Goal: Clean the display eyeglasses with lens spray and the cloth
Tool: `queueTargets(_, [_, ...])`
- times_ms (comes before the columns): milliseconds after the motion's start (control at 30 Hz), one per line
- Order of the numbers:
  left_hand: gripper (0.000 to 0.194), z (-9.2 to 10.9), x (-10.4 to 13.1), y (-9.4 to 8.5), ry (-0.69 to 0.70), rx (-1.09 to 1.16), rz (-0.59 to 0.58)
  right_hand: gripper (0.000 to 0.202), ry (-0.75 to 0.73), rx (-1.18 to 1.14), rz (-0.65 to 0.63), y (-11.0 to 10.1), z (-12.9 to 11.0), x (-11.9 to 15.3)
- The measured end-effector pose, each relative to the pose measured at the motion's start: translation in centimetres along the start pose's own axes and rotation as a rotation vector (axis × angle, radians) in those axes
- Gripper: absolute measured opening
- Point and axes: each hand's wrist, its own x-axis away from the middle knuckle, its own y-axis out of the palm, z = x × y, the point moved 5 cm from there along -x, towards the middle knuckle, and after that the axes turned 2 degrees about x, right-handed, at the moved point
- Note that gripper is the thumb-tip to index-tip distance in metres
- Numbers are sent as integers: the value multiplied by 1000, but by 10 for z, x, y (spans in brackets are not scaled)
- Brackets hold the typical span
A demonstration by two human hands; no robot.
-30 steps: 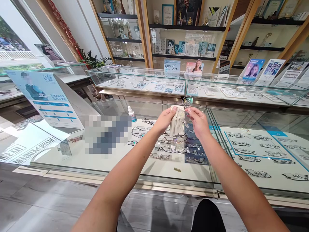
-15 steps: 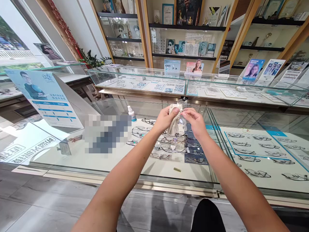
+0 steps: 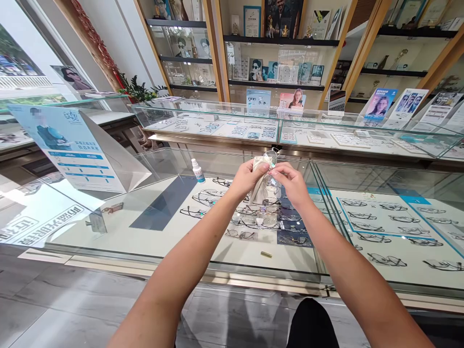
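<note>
A pair of thin-rimmed glasses (image 3: 269,156) is held up over the glass counter, one round lens standing above my fingers. My left hand (image 3: 248,180) is closed on a pale cream cloth (image 3: 258,192), its thumb pressed near the middle of the glasses. The cloth hangs down below that hand. My right hand (image 3: 291,181) pinches the glasses at the bridge area with thumb and fingertips. Fingers hide part of the frame, and the lower lens blends with the frames in the case behind it.
Rows of glasses (image 3: 253,221) lie in the display case under the hands. A white spray bottle (image 3: 197,171) stands left of them, near a dark mat (image 3: 163,203). A small gold bar (image 3: 266,254) lies closer to me. A blue-white sign (image 3: 72,150) stands at left.
The glasses have turned slightly and their upper lens has shifted a little left and down. The cloth has moved slightly left with my left hand. Both hands keep their hold.
</note>
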Motion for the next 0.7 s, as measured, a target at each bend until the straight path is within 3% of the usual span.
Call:
queueTargets(400, [66, 1, -4, -6, -60, 193, 52, 33, 49, -11, -110, 7, 0, 2])
queueTargets(700, [65, -4, -9, -13, -89, 303, 106, 36, 36, 5, -113, 7, 0, 3])
